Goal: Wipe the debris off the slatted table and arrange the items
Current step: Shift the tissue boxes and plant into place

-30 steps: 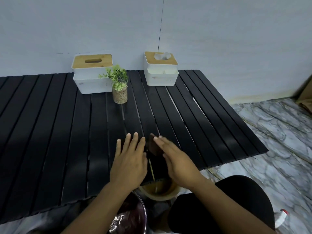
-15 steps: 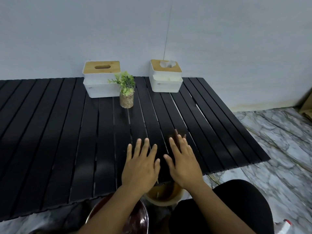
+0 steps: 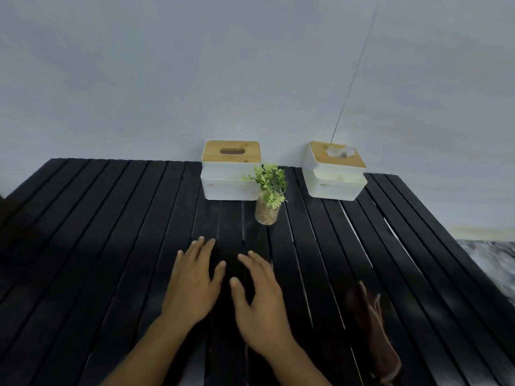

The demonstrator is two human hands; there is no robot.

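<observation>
The black slatted table (image 3: 111,246) fills the lower view. My left hand (image 3: 193,280) and my right hand (image 3: 260,296) hover side by side over its middle, fingers spread, holding nothing. A dark brown cloth (image 3: 373,330) lies crumpled on the slats to the right of my right hand, apart from it. At the back stand a white tissue box with a wooden slotted lid (image 3: 231,169) and a second white box with a wooden lid (image 3: 334,171). A small green plant in a glass jar (image 3: 269,196) stands between them, slightly forward.
A pale wall (image 3: 250,65) rises directly behind the boxes, with a thin dark cord (image 3: 351,79) running down to the right box. Marbled floor (image 3: 490,257) shows past the table's right edge.
My view has lifted and shifted left, so the bowls below the table's near edge left the frame. Both hands moved forward toward the plant. The brown cloth now lies free at the right.
</observation>
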